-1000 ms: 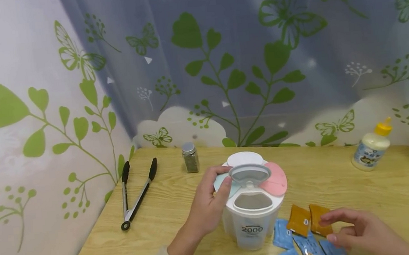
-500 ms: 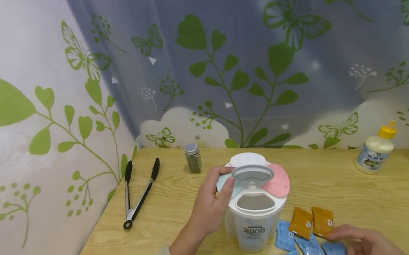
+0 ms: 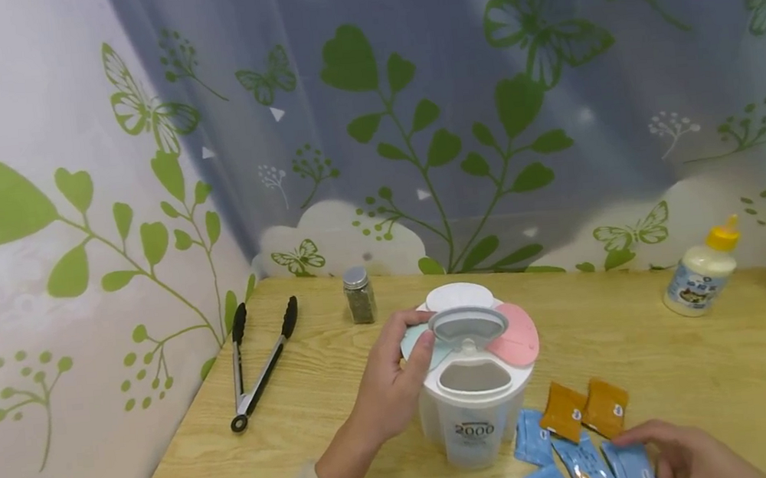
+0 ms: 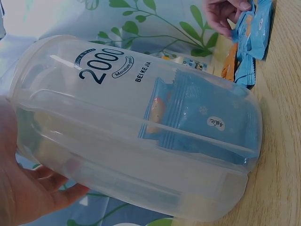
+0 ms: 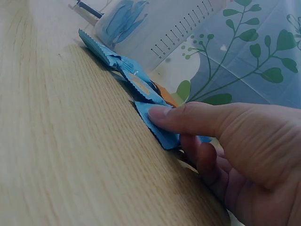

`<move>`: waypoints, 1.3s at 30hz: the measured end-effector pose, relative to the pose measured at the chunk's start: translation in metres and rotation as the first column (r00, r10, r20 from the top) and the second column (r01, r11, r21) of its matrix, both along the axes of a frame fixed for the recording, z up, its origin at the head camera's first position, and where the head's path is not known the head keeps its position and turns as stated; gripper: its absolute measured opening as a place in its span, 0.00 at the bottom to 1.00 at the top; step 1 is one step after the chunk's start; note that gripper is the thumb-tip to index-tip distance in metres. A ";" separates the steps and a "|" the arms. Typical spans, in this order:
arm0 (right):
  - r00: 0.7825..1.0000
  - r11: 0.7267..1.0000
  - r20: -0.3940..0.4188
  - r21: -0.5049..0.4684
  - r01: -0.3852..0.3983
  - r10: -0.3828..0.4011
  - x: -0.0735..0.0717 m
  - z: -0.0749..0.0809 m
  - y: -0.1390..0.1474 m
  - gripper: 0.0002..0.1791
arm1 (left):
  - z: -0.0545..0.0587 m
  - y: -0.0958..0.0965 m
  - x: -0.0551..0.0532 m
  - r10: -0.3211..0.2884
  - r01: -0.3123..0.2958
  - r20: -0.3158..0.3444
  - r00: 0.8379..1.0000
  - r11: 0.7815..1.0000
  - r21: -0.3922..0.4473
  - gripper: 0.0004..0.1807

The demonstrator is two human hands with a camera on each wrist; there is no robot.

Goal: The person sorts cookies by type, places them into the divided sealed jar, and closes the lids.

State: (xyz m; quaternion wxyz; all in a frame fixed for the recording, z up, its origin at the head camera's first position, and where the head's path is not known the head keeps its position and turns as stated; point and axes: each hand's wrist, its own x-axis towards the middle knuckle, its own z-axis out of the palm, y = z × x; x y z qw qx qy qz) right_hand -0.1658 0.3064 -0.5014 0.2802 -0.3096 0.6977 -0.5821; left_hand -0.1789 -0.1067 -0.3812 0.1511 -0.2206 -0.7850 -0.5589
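A clear storage container [image 3: 442,426] with a white top stands on the table. Its front compartment is uncovered, with the grey lid [image 3: 469,324] flipped up; pink, white and pale blue lids cover the others. My left hand [image 3: 390,388] grips the container's upper left side, thumb by the raised lid. Blue packets [image 4: 207,113] show through the wall in the left wrist view. Right of the container, my right hand [image 3: 695,455] pinches a blue snack packet [image 5: 162,134], thumb on top and fingers at its edge. More blue packets [image 3: 532,440] and orange packets [image 3: 566,411] lie beside it.
Black-tipped metal tongs [image 3: 259,385] lie spread at the left. A small spice jar [image 3: 359,297] stands behind the container, and a yellow-capped bottle [image 3: 700,278] at the back right. A patterned curtain [image 3: 457,147] hangs behind the wooden table [image 3: 325,352].
My right hand has come down from above the orange packets to the blue packet at the right and taken hold of it. The left hand keeps its grip on the container.
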 end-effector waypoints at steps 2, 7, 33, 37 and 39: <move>0.999 1.000 0.048 0.016 0.024 -0.025 0.001 0.003 -0.001 0.27 | 0.000 0.000 0.000 -0.002 0.002 0.000 1.000 1.000 0.007 0.13; 0.995 0.995 0.052 0.057 0.084 -0.087 0.003 0.006 -0.002 0.23 | 0.000 0.000 -0.001 0.000 0.000 -0.003 1.000 1.000 0.009 0.13; 0.970 0.986 0.176 0.017 0.165 -0.166 -0.006 0.051 -0.015 0.25 | 0.000 -0.001 -0.001 0.003 -0.003 -0.012 1.000 1.000 0.010 0.13; 0.980 0.988 0.139 -0.035 0.151 -0.145 -0.005 0.056 -0.019 0.26 | -0.001 0.000 -0.001 -0.002 0.003 -0.013 1.000 1.000 0.017 0.13; 0.984 0.989 0.126 -0.056 0.135 -0.127 -0.004 0.059 -0.021 0.27 | -0.001 0.000 -0.001 -0.003 0.003 -0.013 1.000 1.000 0.017 0.13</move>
